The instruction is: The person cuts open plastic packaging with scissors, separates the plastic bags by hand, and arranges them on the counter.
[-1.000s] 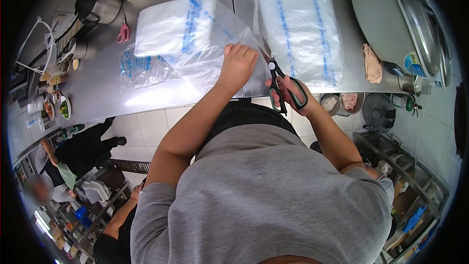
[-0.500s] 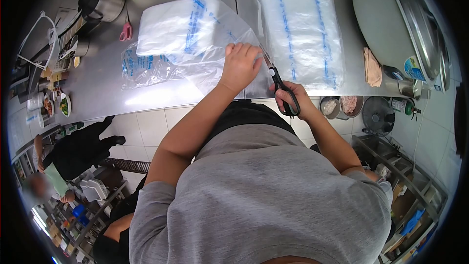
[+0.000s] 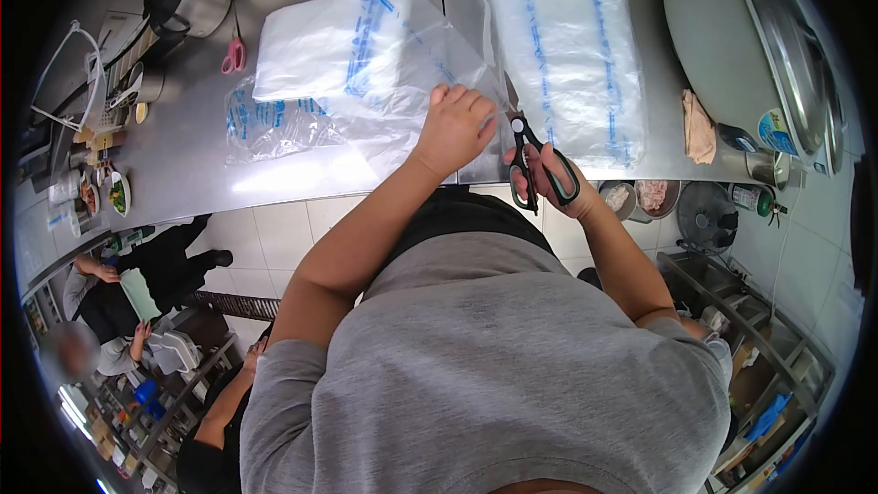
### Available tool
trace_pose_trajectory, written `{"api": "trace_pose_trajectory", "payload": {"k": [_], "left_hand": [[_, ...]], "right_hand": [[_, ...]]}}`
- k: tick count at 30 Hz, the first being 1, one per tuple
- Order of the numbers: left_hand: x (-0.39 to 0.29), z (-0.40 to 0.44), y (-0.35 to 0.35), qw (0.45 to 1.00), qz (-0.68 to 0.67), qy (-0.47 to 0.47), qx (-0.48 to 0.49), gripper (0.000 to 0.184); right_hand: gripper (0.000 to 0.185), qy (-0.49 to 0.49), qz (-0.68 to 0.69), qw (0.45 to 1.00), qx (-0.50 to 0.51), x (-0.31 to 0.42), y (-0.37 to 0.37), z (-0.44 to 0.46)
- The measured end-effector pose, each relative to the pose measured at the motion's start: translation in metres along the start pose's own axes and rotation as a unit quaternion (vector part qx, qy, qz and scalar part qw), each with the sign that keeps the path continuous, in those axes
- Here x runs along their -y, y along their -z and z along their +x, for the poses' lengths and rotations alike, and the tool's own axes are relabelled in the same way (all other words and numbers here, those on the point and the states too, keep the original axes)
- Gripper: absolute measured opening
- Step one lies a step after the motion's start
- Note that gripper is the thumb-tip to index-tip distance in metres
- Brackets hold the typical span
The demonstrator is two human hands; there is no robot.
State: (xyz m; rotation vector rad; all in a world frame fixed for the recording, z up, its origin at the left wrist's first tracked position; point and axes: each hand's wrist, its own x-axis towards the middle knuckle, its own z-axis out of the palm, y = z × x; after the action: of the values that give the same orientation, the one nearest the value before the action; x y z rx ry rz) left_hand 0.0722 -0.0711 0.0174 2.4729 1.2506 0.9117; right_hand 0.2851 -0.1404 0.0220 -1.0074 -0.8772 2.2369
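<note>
The left hand [image 3: 455,128] is positioned above the table [image 3: 187,123], just inside the near edge; its fingers are curled and its grip is closed on the clear plastic sheet [image 3: 437,53]. The sheet extends from the hand toward the far edge and overlaps the right side of the left bag stack [image 3: 315,48]. The right hand [image 3: 556,183] is at the near edge, to the right of the left hand; its grip holds the black-handled scissors [image 3: 519,133] by the handles. The handles are spread, and the blades point toward the far edge, beside the sheet; whether they touch it cannot be determined. The right bag stack [image 3: 567,64], printed with two blue bands, lies flat to the right of the scissors and reaches close to the near edge. A crumpled clear wrapper [image 3: 272,135] lies at the near left of the left bag stack. Pink-handled scissors [image 3: 234,56] rest farther toward the left edge, beside a metal jug [image 3: 208,5]. A beige cloth [image 3: 699,128] lies near the near right corner, in front of a large grey container [image 3: 709,23].
</note>
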Motion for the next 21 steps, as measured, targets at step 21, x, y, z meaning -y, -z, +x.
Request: {"api": "trace_pose_trajectory", "payload": {"k": [21], "left_hand": [[-0.020, 0.005, 0.007, 0.988, 0.115, -0.076, 0.070, 0.007]], "right_hand": [[0.082, 0.007, 0.053, 0.999, -0.001, 0.005, -0.005, 0.008]]}}
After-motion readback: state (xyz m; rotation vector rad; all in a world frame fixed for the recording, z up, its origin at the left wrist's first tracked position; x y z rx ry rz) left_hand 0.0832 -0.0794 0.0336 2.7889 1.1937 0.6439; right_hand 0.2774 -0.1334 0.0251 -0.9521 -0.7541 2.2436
